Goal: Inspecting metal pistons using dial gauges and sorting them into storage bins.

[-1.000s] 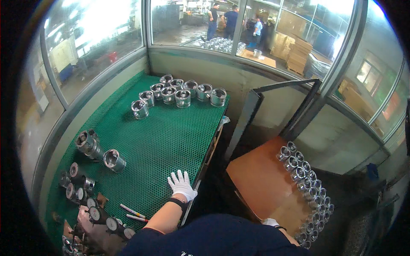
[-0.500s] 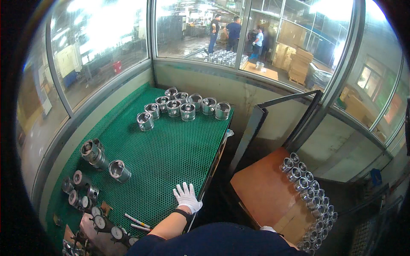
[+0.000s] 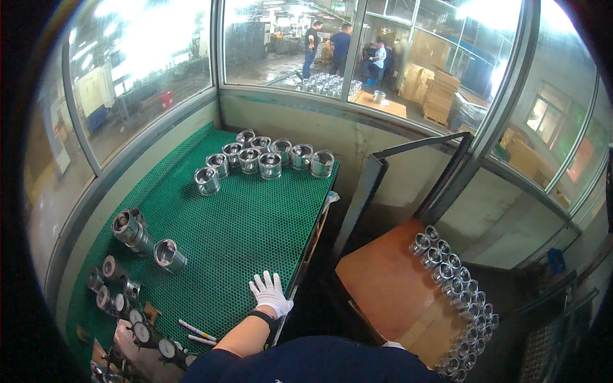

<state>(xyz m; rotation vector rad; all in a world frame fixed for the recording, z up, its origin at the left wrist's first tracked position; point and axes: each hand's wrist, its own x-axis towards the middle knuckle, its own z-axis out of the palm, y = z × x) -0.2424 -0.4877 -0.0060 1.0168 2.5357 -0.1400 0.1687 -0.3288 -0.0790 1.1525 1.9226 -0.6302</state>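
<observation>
At the table's near-left corner, dial gauges and small metal rings are crowding the green mesh mat. Just beyond them, along the left edge, two metal pistons are lying on their sides. Two white markers are resting near the front edge, between the gauges and the left hand. That hand, in a white glove, is lying flat and released on the mat at the table's near-right edge, fingers spread, grasping nothing. A row of upright pistons is standing along the far edge, well apart from the hand. Right of the table, past a dark gap, a wooden board is carrying more pistons lined along its right edge. The right hand is sitting out of view, so its state cannot be told.
</observation>
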